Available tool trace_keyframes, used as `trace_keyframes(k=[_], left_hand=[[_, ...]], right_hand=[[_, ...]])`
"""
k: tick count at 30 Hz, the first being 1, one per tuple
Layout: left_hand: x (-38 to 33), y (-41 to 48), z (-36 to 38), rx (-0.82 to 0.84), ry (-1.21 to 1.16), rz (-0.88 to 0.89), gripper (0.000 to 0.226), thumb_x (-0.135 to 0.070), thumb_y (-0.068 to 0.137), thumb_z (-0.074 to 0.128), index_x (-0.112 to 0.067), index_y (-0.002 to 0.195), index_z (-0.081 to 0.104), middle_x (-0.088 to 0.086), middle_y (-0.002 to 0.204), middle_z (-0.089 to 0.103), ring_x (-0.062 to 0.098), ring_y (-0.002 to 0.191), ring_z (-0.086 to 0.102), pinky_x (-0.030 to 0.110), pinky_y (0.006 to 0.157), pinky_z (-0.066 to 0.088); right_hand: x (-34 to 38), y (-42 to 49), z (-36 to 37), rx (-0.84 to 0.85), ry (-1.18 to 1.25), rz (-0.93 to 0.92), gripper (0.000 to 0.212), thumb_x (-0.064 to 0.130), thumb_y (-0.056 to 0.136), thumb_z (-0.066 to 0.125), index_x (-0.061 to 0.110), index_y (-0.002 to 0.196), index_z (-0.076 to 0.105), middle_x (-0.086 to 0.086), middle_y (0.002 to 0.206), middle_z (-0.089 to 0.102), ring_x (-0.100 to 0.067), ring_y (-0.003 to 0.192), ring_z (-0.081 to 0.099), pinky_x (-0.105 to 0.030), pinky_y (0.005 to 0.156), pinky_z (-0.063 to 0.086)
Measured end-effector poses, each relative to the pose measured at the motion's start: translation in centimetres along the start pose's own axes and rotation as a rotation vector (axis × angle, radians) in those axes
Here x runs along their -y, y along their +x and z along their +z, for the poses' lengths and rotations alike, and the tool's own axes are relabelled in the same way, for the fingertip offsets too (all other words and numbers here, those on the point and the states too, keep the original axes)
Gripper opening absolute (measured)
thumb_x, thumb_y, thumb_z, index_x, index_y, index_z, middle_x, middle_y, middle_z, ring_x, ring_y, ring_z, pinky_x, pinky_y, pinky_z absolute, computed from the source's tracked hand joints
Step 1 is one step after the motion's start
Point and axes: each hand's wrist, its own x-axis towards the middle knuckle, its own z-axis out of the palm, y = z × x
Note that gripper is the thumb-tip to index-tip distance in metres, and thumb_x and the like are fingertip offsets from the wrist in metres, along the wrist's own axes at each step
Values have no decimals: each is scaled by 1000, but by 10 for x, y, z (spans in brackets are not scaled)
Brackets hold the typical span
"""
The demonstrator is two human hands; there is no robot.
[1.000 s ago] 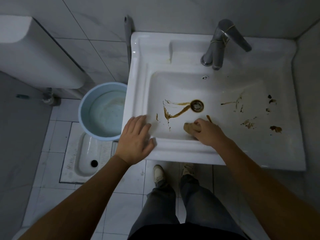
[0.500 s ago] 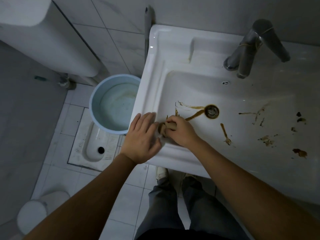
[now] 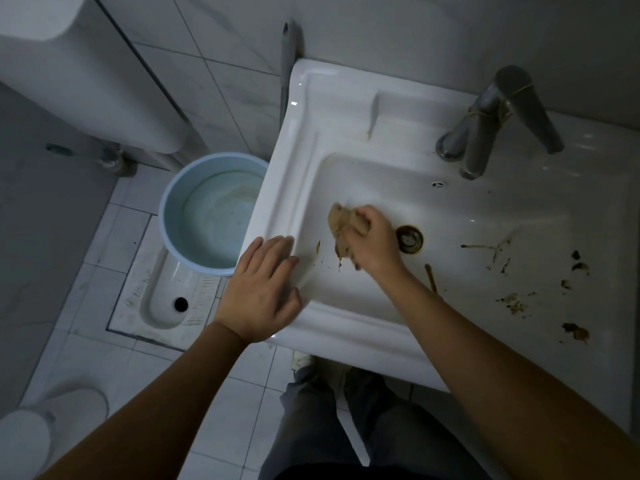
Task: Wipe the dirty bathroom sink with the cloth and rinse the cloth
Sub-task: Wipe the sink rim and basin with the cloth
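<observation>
A white rectangular sink (image 3: 346, 98) fills the right of the head view, with brown stains (image 3: 512, 303) on its right side and a stained drain (image 3: 410, 239) in the basin. My right hand (image 3: 370, 237) grips a crumpled, brown-soiled cloth (image 3: 341, 223) and presses it on the basin floor just left of the drain. My left hand (image 3: 263, 289) lies flat with straight fingers on the sink's front-left rim. A metal tap (image 3: 491, 123) stands at the back right; no water runs from it.
A light blue bucket (image 3: 169, 209) with water stands on the floor left of the sink, beside a squat toilet pan (image 3: 162, 303). A white cistern (image 3: 86, 74) hangs on the left wall. My legs and shoes (image 3: 304, 362) are under the sink's front edge.
My right hand has swept the cloth from the basin's front edge leftward, then back toward the drain; the streaks left of the drain are mostly gone. My left hand stays on the rim.
</observation>
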Motion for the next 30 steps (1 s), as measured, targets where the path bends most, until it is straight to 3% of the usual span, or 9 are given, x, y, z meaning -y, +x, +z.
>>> trace_keyframes(k=[3, 5, 7, 9, 13, 18, 21, 25, 30], left_hand=[[-1, 0, -1, 19, 0, -4, 52, -38, 88, 52, -4, 126, 63, 19, 149, 51, 34, 142, 43, 52, 124, 22], [-1, 0, -1, 32, 3, -8, 52, -39, 88, 52, -5, 126, 63, 18, 149, 51, 34, 142, 43, 52, 124, 22], [0, 0, -1, 42, 5, -14, 53, -39, 88, 53, -5, 127, 63, 18, 149, 51, 33, 142, 43, 51, 125, 21], [0, 0, -1, 46, 5, -16, 52, -39, 87, 55, -5, 127, 64, 17, 150, 50, 33, 142, 43, 50, 125, 21], [1, -1, 0, 51, 3, -14, 52, -40, 88, 54, -6, 127, 63, 17, 150, 50, 32, 143, 42, 50, 125, 21], [1, 0, 0, 52, -5, -6, 51, -39, 88, 53, -4, 125, 64, 18, 148, 52, 34, 141, 44, 55, 122, 26], [1, 0, -1, 57, -4, -8, 52, -40, 89, 52, -4, 125, 64, 18, 148, 51, 34, 142, 44, 56, 121, 26], [2, 0, 0, 53, -15, -4, 52, -39, 88, 53, -4, 124, 65, 18, 149, 51, 34, 142, 44, 56, 121, 26], [1, -1, 0, 42, -20, -1, 50, -37, 88, 54, -3, 123, 65, 18, 148, 51, 34, 142, 44, 55, 122, 26]], right_hand=[[25, 31, -27, -258, 6, -105, 22, 31, 78, 64, 37, 98, 58, 2, 96, 68, -24, 81, 69, -48, 69, 60], [42, 53, -41, -410, -64, -219, 26, 25, 84, 67, 26, 109, 61, 1, 108, 62, -16, 92, 63, -41, 84, 59], [56, 77, -48, -477, -172, -326, 34, 26, 89, 68, 20, 122, 60, -1, 123, 56, -11, 107, 56, -24, 95, 52], [60, 94, -43, -478, -331, -394, 38, 25, 91, 68, 20, 127, 60, -2, 130, 54, -15, 116, 55, -18, 94, 46], [53, 100, -22, -474, -470, -439, 42, 16, 85, 68, 19, 126, 61, -5, 126, 55, -23, 115, 52, -31, 90, 52], [46, 81, 11, -226, -487, -584, 47, 4, 77, 62, 19, 122, 65, -5, 121, 57, -29, 111, 53, -41, 88, 52], [44, 71, 7, -189, -387, -543, 41, 5, 78, 63, 17, 118, 67, -5, 120, 57, -27, 111, 56, -40, 86, 54], [39, 68, -36, -428, -293, -457, 40, 13, 87, 65, 19, 126, 61, -5, 128, 52, -17, 114, 55, -20, 93, 46], [37, 94, -62, -510, -504, -298, 39, 19, 96, 56, 16, 135, 53, -8, 141, 46, -24, 129, 48, -34, 107, 46]])
